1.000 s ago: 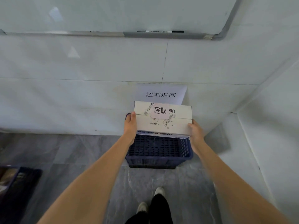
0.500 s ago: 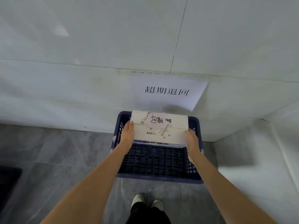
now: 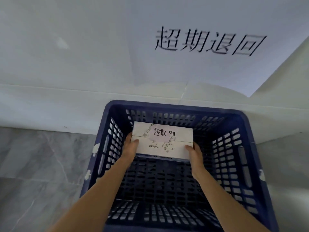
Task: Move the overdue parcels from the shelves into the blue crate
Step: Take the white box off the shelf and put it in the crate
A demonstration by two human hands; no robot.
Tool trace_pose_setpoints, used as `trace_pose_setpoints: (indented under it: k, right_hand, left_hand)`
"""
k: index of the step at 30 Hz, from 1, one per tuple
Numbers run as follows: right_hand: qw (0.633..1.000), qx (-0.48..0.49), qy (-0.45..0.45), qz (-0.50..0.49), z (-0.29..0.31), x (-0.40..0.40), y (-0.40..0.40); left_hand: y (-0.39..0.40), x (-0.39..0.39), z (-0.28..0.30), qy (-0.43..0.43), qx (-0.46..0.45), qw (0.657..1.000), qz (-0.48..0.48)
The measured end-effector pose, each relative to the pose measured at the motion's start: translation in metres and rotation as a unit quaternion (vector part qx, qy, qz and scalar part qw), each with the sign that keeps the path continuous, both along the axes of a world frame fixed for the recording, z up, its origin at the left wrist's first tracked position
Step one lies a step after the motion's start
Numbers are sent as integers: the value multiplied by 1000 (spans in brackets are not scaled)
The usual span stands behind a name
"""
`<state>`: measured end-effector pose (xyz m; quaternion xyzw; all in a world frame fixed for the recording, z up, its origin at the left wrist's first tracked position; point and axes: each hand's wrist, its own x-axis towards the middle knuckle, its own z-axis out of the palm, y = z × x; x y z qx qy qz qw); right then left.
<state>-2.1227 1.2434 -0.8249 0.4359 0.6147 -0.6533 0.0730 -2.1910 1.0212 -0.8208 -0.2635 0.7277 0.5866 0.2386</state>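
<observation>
Lowered since before, both hands (image 3: 132, 149) grip the parcel (image 3: 163, 140) inside the blue crate (image 3: 234, 148).

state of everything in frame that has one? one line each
white parcel: closed, pink note stuck on top, held level inside the crate toward its far wall; cannot tell if it touches the floor.
blue crate: upright on the floor against the wall, no other parcel visible inside.
left hand: gripping the parcel's left end.
right hand: gripping the parcel's right end.
paper sign: stuck to the wall above the crate, lower corner lifting.
</observation>
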Motion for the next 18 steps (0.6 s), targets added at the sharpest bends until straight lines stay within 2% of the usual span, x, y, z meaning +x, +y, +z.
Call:
trace_pose_setpoints:
  k: [5, 9, 13, 18]
  right_hand:
    - [1000, 5, 2, -12, -25, 2, -9]
    - [1000, 16, -2, -19, -26, 2, -12]
    - [999, 3, -28, -25, -2, 5, -16]
    - [999, 9, -34, -22, 81, 9, -26]
  left_hand:
    - [-6, 5, -32, -8, -19, 1000, 12]
    - [-3, 8, -30, -7, -34, 999, 19]
    - [-2, 11, -4, -23, -29, 998, 45]
    - [-2, 26, 78, -33, -37, 999, 22]
